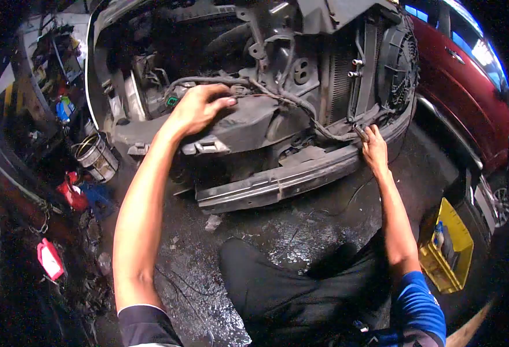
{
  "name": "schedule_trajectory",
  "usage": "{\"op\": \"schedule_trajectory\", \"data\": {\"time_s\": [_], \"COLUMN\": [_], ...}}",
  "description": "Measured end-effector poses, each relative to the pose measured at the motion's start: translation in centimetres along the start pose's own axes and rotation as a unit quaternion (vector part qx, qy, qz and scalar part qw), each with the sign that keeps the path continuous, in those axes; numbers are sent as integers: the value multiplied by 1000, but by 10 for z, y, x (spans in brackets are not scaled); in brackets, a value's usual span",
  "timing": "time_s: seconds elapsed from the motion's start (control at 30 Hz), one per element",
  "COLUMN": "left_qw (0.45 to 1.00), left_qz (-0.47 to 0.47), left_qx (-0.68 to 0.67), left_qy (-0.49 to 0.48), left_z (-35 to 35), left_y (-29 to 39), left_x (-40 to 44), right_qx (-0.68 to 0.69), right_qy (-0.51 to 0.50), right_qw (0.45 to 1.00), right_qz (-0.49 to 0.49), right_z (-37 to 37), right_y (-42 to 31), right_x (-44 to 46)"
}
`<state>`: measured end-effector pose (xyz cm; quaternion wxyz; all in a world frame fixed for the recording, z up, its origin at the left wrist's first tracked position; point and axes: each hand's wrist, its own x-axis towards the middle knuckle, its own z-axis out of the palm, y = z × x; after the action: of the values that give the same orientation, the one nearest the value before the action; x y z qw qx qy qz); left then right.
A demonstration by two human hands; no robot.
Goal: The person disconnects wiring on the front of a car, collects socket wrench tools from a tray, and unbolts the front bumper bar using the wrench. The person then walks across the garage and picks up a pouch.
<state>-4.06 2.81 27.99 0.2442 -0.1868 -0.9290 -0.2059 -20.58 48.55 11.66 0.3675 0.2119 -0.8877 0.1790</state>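
Observation:
The open front of a car, stripped of its outer bumper, fills the upper middle. My left hand (pixel 199 110) lies over a dark plastic panel (pixel 248 118), its thumb apart from the fingers and its fingertips partly hidden behind the hand. A black wiring harness (pixel 309 107) runs from beside that hand down to the right. My right hand (pixel 375 151) is closed, fingers pinched at a small greyish piece near the harness's right end, too small to name. Below both hands is the dusty bumper beam (pixel 280 184). The radiator (pixel 340 72) stands above and left of my right hand.
A red car (pixel 468 87) stands at the right. A yellow crate (pixel 446 254) with items in it sits at lower right. To the left are a dirty bucket (pixel 96 157), a red-and-white container (pixel 50 259) and clutter. The dark floor (pixel 300 231) looks wet.

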Motion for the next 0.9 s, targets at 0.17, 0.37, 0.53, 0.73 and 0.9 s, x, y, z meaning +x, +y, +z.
{"op": "schedule_trajectory", "data": {"time_s": [0.17,0.37,0.53,0.73,0.9], "left_qw": [973,967,975,956,974], "left_qz": [-116,-141,-117,-114,-85], "left_qx": [-196,-212,-174,-266,-209], "left_qy": [-23,-18,77,43,-8], "left_z": [-4,-9,-2,-6,-14], "left_y": [-3,-2,-2,-11,19], "left_x": [-7,-9,-6,-4,-12], "right_qx": [107,384,407,438,643], "right_qy": [38,-118,-91,-161,-203], "right_qw": [991,912,901,884,723], "right_qz": [-72,-87,-119,10,149], "right_z": [-39,-75,-74,-53,-56], "right_y": [-60,-175,-256,-292,-294], "right_x": [11,27,42,78,82]}}
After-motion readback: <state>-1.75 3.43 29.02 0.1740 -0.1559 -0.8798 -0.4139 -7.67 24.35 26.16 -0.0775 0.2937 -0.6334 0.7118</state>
